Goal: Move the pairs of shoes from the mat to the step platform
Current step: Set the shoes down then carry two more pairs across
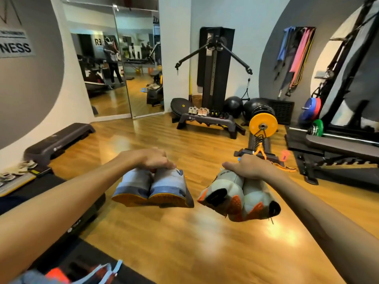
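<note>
My left hand grips a pair of light blue shoes with orange soles by their tops, hanging above the wooden floor. My right hand holds a pair of grey shoes with orange and black soles, heels toward me. Across the room stands a dark step platform with several pairs of shoes lined up on its top. At the left edge a black mat carries more shoes. Another shoe with orange and blue parts lies at the bottom left.
A second step platform sits by the left wall. A barbell with a yellow plate, a weight bench and a rack stand on the right. A cable machine, black exercise balls and a wall mirror line the far wall.
</note>
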Action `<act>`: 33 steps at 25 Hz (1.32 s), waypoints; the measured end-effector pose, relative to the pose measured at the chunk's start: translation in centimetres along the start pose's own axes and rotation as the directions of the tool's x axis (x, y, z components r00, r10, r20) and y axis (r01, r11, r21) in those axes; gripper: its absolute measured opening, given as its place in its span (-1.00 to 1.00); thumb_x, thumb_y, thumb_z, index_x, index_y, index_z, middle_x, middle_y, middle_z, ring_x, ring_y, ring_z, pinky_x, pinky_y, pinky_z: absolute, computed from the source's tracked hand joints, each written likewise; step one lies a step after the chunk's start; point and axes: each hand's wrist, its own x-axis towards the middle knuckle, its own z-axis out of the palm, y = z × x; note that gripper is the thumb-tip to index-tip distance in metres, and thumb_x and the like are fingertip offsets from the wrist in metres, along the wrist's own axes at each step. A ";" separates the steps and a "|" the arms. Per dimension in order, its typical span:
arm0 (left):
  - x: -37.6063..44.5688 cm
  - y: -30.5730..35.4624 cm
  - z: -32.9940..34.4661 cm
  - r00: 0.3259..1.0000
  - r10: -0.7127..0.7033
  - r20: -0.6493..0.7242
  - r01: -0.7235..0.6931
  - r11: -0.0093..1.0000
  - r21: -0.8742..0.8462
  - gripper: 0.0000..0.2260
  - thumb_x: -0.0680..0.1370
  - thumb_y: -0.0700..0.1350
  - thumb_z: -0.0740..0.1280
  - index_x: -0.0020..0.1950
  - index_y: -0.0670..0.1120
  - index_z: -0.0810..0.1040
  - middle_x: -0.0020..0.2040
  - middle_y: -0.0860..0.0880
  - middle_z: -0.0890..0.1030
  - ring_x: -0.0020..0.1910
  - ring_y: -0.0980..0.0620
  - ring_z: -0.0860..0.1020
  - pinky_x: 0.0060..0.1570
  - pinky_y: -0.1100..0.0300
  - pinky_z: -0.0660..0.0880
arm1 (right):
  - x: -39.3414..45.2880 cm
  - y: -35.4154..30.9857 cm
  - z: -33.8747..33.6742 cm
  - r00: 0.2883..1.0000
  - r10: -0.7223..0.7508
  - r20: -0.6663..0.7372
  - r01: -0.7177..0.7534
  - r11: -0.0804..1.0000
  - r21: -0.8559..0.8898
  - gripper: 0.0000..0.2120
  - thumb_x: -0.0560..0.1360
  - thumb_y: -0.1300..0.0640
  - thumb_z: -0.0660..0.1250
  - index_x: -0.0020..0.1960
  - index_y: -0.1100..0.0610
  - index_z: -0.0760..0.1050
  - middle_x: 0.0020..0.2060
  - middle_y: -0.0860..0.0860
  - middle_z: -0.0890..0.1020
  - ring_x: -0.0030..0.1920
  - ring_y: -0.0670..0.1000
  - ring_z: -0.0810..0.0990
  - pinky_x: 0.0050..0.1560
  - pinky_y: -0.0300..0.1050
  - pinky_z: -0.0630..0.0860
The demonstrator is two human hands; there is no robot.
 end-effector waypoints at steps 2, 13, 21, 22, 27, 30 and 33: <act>6.4 -1.2 -1.4 1.000 -0.009 0.024 0.009 1.000 0.003 -0.57 0.58 0.11 0.22 -0.42 -0.10 0.42 -0.46 -0.04 0.41 -0.46 0.00 0.36 -0.32 0.12 0.27 | 6.6 0.7 -0.8 1.000 -0.020 0.020 0.020 1.000 0.011 -0.38 0.46 -0.40 0.14 -0.27 0.18 0.43 -0.23 0.07 0.50 -0.16 0.08 0.50 -0.22 -0.05 0.37; 34.2 -6.6 -12.9 0.997 -0.079 0.024 0.078 0.997 0.024 -0.55 0.58 0.14 0.20 -0.43 -0.08 0.41 -0.42 -0.07 0.41 -0.32 -0.11 0.40 -0.28 0.08 0.29 | 37.0 0.4 -7.9 0.999 -0.041 0.024 0.043 0.997 -0.070 -0.33 0.43 -0.44 0.11 0.04 0.16 0.51 -0.03 0.11 0.50 0.00 0.14 0.50 0.03 0.01 0.41; 56.2 -17.4 -20.0 0.992 -0.084 0.091 0.083 0.996 0.015 -0.62 0.55 0.12 0.22 -0.36 -0.10 0.43 -0.32 -0.11 0.47 -0.35 -0.14 0.50 -0.48 0.08 0.49 | 61.4 -3.7 -10.8 0.996 0.005 0.090 0.004 0.995 -0.103 -0.41 0.45 -0.38 0.15 -0.01 0.16 0.47 0.01 0.13 0.53 -0.02 0.13 0.51 -0.06 -0.05 0.41; 58.8 -18.5 -21.3 0.992 -0.069 0.104 0.066 0.997 0.027 -0.63 0.54 0.12 0.22 -0.36 -0.08 0.44 -0.33 -0.10 0.48 -0.34 -0.11 0.50 -0.47 0.10 0.49 | 64.2 -4.5 -11.4 0.996 0.013 0.088 -0.004 0.995 -0.099 -0.40 0.45 -0.39 0.15 0.01 0.16 0.48 0.02 0.13 0.54 -0.01 0.13 0.52 -0.03 -0.05 0.42; 73.0 -23.4 -28.5 0.990 -0.020 0.138 0.012 0.998 0.059 -0.60 0.52 0.19 0.21 -0.36 -0.07 0.46 -0.32 -0.06 0.51 -0.34 -0.04 0.47 -0.44 0.19 0.37 | 79.2 -6.0 -14.0 0.997 0.065 0.050 -0.066 0.998 0.010 -0.34 0.43 -0.42 0.12 0.02 0.17 0.51 -0.01 0.11 0.56 -0.01 0.13 0.56 0.01 -0.01 0.48; 82.2 -26.5 -31.2 0.992 -0.026 0.124 0.019 0.998 0.059 -0.60 0.53 0.18 0.21 -0.37 -0.07 0.45 -0.33 -0.06 0.50 -0.35 -0.03 0.45 -0.38 0.16 0.34 | 88.9 -5.5 -14.8 0.997 0.078 0.027 -0.079 0.996 0.036 -0.34 0.44 -0.42 0.10 0.00 0.17 0.53 0.00 0.12 0.58 -0.02 0.13 0.57 -0.03 -0.02 0.47; 91.7 -29.0 -33.2 0.992 -0.040 0.122 0.032 0.998 0.061 -0.58 0.54 0.16 0.22 -0.41 -0.07 0.44 -0.38 -0.05 0.49 -0.35 -0.05 0.45 -0.32 0.14 0.35 | 98.8 -4.0 -15.1 0.996 0.074 0.048 -0.074 0.997 -0.006 -0.32 0.37 -0.48 0.04 -0.08 0.11 0.51 -0.02 0.11 0.58 -0.01 0.13 0.57 0.09 0.07 0.49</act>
